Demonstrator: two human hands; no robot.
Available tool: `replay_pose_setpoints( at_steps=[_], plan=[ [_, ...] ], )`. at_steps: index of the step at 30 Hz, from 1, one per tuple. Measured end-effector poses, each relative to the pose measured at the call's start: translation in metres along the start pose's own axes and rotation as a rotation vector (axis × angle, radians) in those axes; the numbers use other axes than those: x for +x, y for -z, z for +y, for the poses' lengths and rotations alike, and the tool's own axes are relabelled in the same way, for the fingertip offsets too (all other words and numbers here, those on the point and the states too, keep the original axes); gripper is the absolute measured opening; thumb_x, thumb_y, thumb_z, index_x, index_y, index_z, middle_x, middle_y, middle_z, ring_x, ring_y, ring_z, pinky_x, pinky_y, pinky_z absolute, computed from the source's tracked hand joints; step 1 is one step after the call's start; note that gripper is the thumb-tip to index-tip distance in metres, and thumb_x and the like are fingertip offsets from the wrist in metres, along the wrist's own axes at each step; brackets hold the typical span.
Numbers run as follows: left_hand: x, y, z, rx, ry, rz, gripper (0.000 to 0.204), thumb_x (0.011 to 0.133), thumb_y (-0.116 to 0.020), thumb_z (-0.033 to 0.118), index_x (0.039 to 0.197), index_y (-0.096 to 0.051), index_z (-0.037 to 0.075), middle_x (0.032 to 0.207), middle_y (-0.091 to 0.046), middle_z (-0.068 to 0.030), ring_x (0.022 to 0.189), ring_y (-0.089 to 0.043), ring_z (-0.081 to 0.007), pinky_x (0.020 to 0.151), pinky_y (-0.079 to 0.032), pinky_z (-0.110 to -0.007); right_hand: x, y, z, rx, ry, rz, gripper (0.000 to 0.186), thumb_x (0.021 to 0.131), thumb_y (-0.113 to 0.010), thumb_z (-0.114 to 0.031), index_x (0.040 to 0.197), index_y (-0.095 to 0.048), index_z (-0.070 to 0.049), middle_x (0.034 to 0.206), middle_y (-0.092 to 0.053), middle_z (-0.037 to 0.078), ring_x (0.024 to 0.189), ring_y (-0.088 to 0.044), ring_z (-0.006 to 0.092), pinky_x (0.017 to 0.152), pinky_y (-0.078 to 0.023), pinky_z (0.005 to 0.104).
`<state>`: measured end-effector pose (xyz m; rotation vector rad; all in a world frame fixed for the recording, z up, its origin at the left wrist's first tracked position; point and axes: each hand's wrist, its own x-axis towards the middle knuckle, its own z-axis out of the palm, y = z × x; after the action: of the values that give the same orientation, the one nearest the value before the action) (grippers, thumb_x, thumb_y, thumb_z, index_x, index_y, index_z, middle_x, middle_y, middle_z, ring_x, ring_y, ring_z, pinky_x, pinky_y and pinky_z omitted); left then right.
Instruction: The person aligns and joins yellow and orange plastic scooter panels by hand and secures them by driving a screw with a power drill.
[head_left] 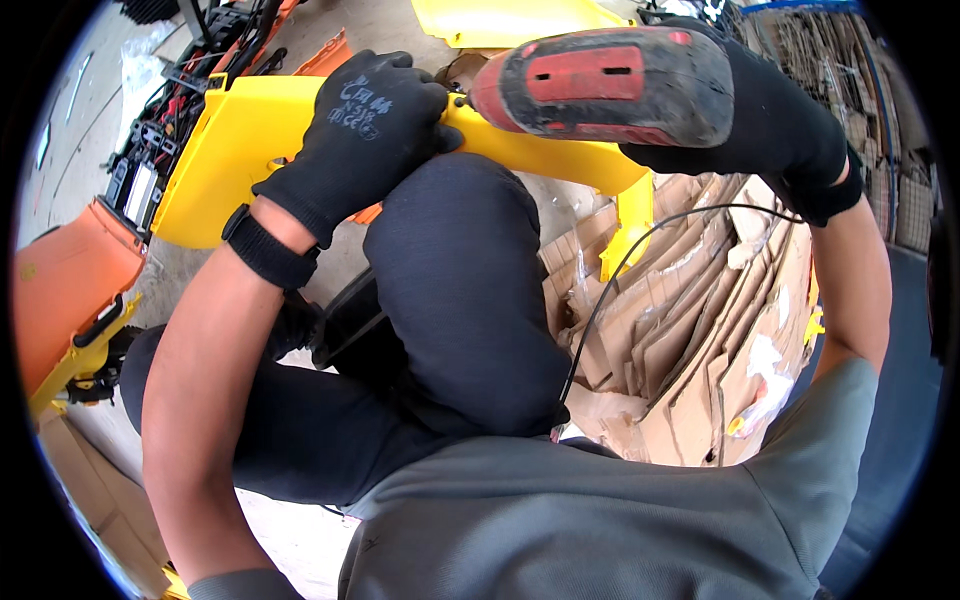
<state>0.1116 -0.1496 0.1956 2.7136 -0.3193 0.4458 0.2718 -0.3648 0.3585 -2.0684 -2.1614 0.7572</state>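
Yellow panel [240, 140] stretched across the top of the head view, as we saw it, just beyond the person's raised knee [465, 280]. The left hand [370, 110], in a black glove, lay on it with the fingers curled; whether they were clamped on its edge, we could not tell. In the right hand [770, 130], also gloved, we saw a red-and-black power tool [620, 85], the fingers clamped on it beneath its body and largely hidden from us. Its nose pointed left, near a small dark spot [460, 101] on the panel. Right of the knee we found flattened cardboard [690, 330] in leaning layers, with whitish plastic film [765, 362] and a small yellow piece [738, 427] on it; whether a box held this stack, we could not tell. A black cable [660, 224] crossed in front. More cardboard [820, 70] stood tightly packed at upper right, and an orange shell [75, 290] lay at left.
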Motion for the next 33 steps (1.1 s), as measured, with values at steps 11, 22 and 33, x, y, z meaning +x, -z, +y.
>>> replay_pose_setpoints(
  at_steps=[11,22,33],
  plan=[
    [0.005,0.003,0.002,-0.022,-0.02,-0.042,0.025,0.074,-0.079,0.028,0.082,-0.069,0.007,0.075,-0.064,-0.0097,0.075,-0.06,-0.0291,0.07,-0.045,-0.04,-0.004,0.0,-0.014,0.383,-0.136,0.051,0.043,0.074,-0.08,-0.016,0.109,-0.062,0.001,0.094,-0.069,0.015,0.08,-0.064,0.0228,0.075,-0.052,0.0327],
    [0.012,0.026,0.006,0.035,0.141,0.011,0.037,0.075,-0.078,0.024,0.109,-0.069,0.011,0.074,-0.061,-0.0134,0.073,-0.06,-0.0305,0.067,-0.044,-0.042,-0.058,-0.003,-0.046,0.549,-0.344,0.43,0.039,0.081,-0.073,-0.006,0.117,-0.062,-0.001,0.113,-0.065,0.01,0.1,-0.062,0.0193,0.088,-0.051,0.032],
    [0.016,0.147,-0.048,-0.506,0.326,0.374,0.037,0.091,-0.064,0.008,0.128,-0.058,0.007,0.102,-0.069,-0.0061,0.084,-0.062,-0.0129,0.077,-0.049,-0.026,-0.086,-0.231,-0.007,0.793,-0.901,0.656,0.025,0.07,-0.073,-0.015,0.088,-0.065,0.0,0.076,-0.066,0.011,0.071,-0.063,0.0193,0.07,-0.051,0.0342]
  ],
)
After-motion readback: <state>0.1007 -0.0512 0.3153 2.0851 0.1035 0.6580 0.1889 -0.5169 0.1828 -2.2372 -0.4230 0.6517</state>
